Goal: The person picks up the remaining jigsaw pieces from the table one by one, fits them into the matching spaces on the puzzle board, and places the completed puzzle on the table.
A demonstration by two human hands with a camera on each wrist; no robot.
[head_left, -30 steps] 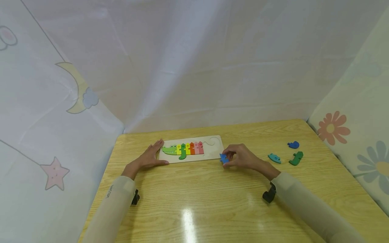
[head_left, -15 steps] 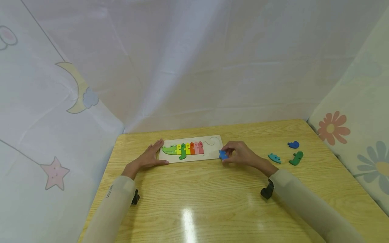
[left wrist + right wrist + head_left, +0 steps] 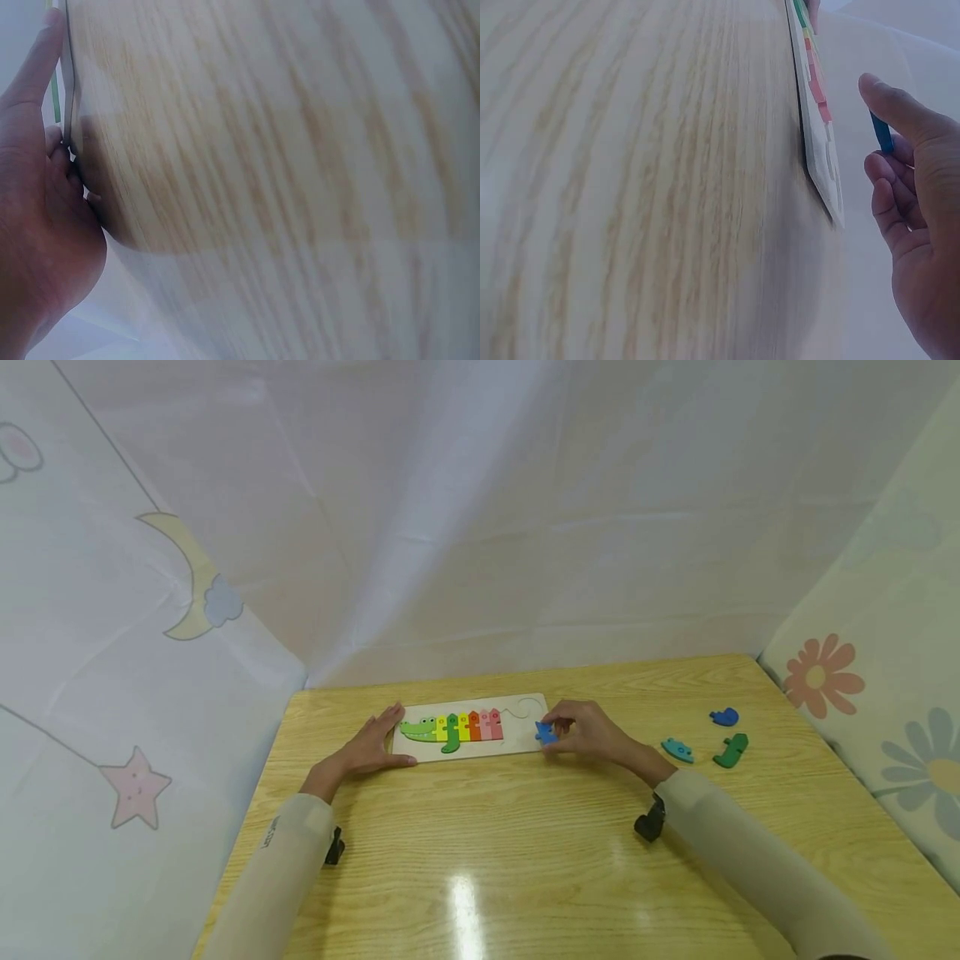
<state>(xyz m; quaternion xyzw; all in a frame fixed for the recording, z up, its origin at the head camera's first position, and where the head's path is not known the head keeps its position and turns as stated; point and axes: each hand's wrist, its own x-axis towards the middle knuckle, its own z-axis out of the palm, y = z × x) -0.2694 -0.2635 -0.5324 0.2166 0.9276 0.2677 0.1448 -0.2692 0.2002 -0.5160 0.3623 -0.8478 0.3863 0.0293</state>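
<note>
A wooden crocodile puzzle board [image 3: 517,740] lies flat on the table, with the crocodile's head [image 3: 417,731] and several green, yellow, red and pink pieces set in its left part. My left hand [image 3: 367,747] rests at its left end, fingers straight along the edge and thumb by the near corner. Over the board's right end, my right hand [image 3: 594,732] pinches a blue puzzle piece [image 3: 545,734] between thumb and fingers. The right wrist view shows this blue piece [image 3: 882,133] edge-on, held above the board's surface.
To the right on the table [image 3: 480,835] lie a light blue puzzle piece [image 3: 678,750], a green leg-shaped piece [image 3: 731,751] and a dark blue piece [image 3: 724,717]. A pale cloth wall [image 3: 480,568] stands behind the table's far edge.
My right hand has moved slightly left and away from me, bringing the blue puzzle piece from beside the board's right edge to over its right end. The left hand has stayed put.
</note>
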